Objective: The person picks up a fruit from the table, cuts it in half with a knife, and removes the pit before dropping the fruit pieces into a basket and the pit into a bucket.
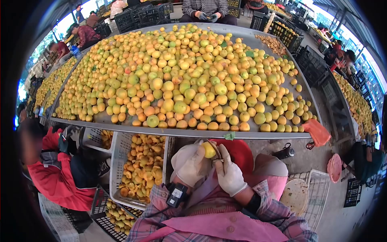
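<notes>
White gloves covered both hands, near centre, just below the tabletop's near edge. Left hand held a yellow fruit, fingers curled narrow round it. Right hand pinched a thin, dark curved tool up against the fruit's right side; exact tool type n/a, too small to tell. Dark device strapped on left wrist, black band on right.

Metal tabletop carried a big heap of yellow-orange fruit, some greenish, w/ a few green leaves mixed in; fruit thinner toward near right. Small brown pcs lay at its far right corner. Orange bag hung over the near right corner.

To the left of the hands, white crate w/ split fruit pcs; nearer, black crate w/ more fruit. On the right, dark bottle, pale bucket & pink basket. Co-worker in red sat at near left; another person, checked top, faced from the far side.
</notes>
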`<state>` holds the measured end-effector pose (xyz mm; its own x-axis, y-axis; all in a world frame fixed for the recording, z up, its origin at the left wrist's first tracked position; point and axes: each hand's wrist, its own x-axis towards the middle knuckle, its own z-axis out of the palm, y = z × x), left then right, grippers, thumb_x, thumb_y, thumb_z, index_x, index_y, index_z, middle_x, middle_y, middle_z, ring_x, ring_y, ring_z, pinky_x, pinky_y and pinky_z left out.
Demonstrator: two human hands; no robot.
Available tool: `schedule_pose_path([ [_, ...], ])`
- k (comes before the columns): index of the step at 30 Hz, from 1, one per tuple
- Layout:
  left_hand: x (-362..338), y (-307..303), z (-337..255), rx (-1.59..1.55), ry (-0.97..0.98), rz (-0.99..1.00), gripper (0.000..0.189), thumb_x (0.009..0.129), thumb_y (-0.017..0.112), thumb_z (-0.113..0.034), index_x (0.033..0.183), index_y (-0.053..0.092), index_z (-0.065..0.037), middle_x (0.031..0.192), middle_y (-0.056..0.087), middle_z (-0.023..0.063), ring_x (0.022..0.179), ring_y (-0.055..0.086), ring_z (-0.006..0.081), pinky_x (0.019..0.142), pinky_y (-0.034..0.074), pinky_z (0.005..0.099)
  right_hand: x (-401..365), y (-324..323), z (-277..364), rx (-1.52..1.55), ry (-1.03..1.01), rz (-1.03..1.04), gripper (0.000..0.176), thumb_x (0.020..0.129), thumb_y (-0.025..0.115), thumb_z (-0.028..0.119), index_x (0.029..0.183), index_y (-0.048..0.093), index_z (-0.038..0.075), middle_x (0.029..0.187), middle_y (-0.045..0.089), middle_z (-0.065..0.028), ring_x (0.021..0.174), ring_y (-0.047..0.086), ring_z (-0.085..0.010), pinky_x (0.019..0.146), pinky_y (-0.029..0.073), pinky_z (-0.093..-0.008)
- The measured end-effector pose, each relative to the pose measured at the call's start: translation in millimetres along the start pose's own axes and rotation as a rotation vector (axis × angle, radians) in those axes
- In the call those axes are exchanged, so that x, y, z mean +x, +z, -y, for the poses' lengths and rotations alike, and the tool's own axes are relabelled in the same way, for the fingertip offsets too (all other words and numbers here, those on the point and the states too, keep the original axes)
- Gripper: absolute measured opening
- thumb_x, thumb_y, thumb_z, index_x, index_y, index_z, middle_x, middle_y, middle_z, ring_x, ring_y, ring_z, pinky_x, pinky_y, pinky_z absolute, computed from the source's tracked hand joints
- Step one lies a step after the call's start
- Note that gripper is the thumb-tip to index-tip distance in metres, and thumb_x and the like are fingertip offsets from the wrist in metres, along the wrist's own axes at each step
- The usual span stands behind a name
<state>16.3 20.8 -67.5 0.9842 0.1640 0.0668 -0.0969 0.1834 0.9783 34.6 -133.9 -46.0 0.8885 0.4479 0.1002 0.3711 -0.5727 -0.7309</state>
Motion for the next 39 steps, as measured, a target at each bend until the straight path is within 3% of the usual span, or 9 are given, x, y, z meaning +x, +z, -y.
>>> schedule_pose_path([
  [4,6,0,-9,0.126,0.114,-0.088,0.055,0.100,0.041,-0.045,0.097,0.067,0.002,0.083,0.067,0.0151,0.080,0.065,0.0259,0.076,0.049,0.0332,2,-1,1,-0.019,-0.012,-0.009,0.060,0.097,0.050,0.029,0.148,0.027,0.009,0.081,0.067,-0.0212,0.063,0.063,-0.0410,0.055,0.050,-0.0506],
  [6,3,-13,6,0.007,-0.158,0.152,0.064,0.097,0.042,-0.056,0.129,0.045,0.000,0.120,0.055,0.0079,0.111,0.051,0.0200,0.098,0.040,0.0329,2,2,0,-0.042,-0.048,-0.058,0.059,0.096,0.052,0.028,0.147,0.029,0.010,0.084,0.068,-0.0213,0.063,0.063,-0.0406,0.055,0.050,-0.0504],
  [12,-9,3,14,-0.638,-0.324,0.108,0.060,0.097,0.046,-0.052,0.130,0.046,-0.002,0.120,0.056,0.0057,0.111,0.053,0.0178,0.094,0.043,0.0318,2,6,-1,-0.134,-0.004,-0.005,0.058,0.097,0.048,0.032,0.145,0.029,0.007,0.063,0.063,-0.0187,0.054,0.061,-0.0374,0.049,0.049,-0.0483],
  [21,1,7,-23,0.149,-0.079,0.187,0.065,0.088,0.061,-0.056,0.117,0.056,0.002,0.103,0.059,0.0061,0.097,0.057,0.0156,0.086,0.046,0.0277,5,-27,-11,-0.177,0.043,0.315,0.059,0.096,0.049,0.030,0.146,0.027,0.006,0.072,0.065,-0.0207,0.066,0.064,-0.0388,0.058,0.050,-0.0474],
  [25,-4,17,3,-0.429,-0.227,0.112,0.058,0.089,0.067,-0.043,0.127,0.049,-0.004,0.110,0.054,0.0024,0.107,0.050,0.0127,0.095,0.041,0.0274,-1,-13,-26,0.024,-0.101,0.094,0.064,0.095,0.053,0.025,0.149,0.023,0.007,0.079,0.066,-0.0208,0.066,0.065,-0.0388,0.058,0.051,-0.0463],
  [32,0,27,-37,-0.476,-0.291,-0.010,0.060,0.087,0.069,-0.043,0.129,0.049,-0.004,0.112,0.057,0.0015,0.103,0.055,0.0126,0.086,0.046,0.0269,12,-14,-26,0.144,-0.231,-0.053,0.060,0.094,0.055,0.018,0.147,0.029,0.005,0.090,0.067,-0.0206,0.070,0.066,-0.0383,0.061,0.054,-0.0428],
  [34,7,17,-69,0.446,-0.215,0.111,0.060,0.086,0.071,-0.040,0.128,0.049,-0.003,0.115,0.059,0.0025,0.102,0.057,0.0134,0.084,0.047,0.0280,18,-29,-22,0.112,-0.299,-0.055,0.061,0.093,0.057,0.016,0.146,0.030,0.003,0.093,0.067,-0.0203,0.071,0.066,-0.0369,0.061,0.054,-0.0413],
  [37,10,12,-71,0.829,0.222,0.104,0.044,0.087,0.065,-0.037,0.114,0.061,-0.003,0.091,0.065,0.0042,0.080,0.061,0.0164,0.072,0.050,0.0326,17,-39,-25,0.088,-0.346,0.089,0.063,0.091,0.059,0.016,0.145,0.031,0.001,0.097,0.066,-0.0203,0.071,0.067,-0.0344,0.062,0.054,-0.0391],
  [39,9,12,-68,0.719,0.141,0.111,0.046,0.087,0.066,-0.040,0.114,0.060,-0.003,0.093,0.064,0.0040,0.082,0.060,0.0159,0.073,0.049,0.0315,16,-33,-24,0.145,-0.362,0.037,0.062,0.092,0.059,0.017,0.145,0.030,0.000,0.097,0.066,-0.0200,0.070,0.066,-0.0346,0.061,0.054,-0.0390],
])
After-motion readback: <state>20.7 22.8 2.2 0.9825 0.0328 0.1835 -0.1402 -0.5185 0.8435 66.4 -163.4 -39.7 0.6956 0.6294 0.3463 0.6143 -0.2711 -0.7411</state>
